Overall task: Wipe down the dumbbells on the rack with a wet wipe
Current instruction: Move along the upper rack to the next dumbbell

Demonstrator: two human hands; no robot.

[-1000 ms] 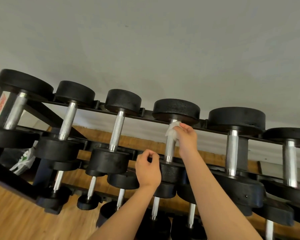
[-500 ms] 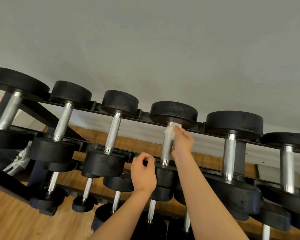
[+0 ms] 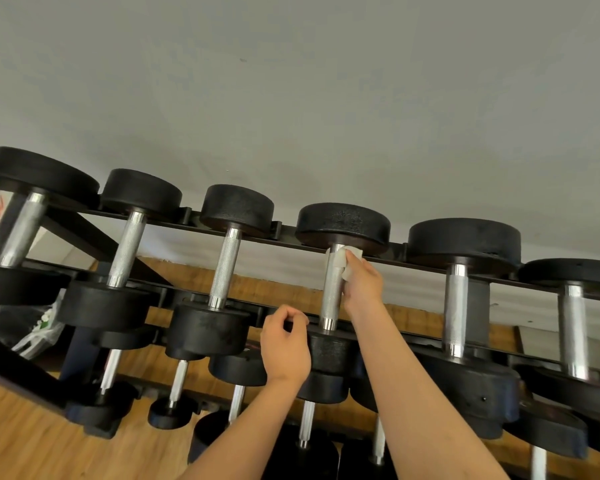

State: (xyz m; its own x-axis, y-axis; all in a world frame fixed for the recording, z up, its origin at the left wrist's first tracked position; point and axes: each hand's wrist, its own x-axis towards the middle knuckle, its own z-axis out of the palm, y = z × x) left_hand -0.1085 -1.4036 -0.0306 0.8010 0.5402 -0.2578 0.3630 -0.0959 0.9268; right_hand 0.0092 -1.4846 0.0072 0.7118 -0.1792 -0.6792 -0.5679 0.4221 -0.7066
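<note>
wipe [image 3: 344, 262]: white, wrapped against the upper end of the dumbbell [image 3: 343, 223] handle, top row of rack [image 3: 290, 237] | right hand [image 3: 362, 284]: grips wipe on the handle | left hand [image 3: 284, 344]: fingers curled before that dumbbell's near head, cannot tell whether holding anything

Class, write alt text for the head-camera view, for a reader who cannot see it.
A person's right hand holds a white wet wipe against the silver knurled handle of a black round-headed dumbbell, fourth from left atop a black metal rack. The left hand, fingers curled, hovers by its near head.
</note>
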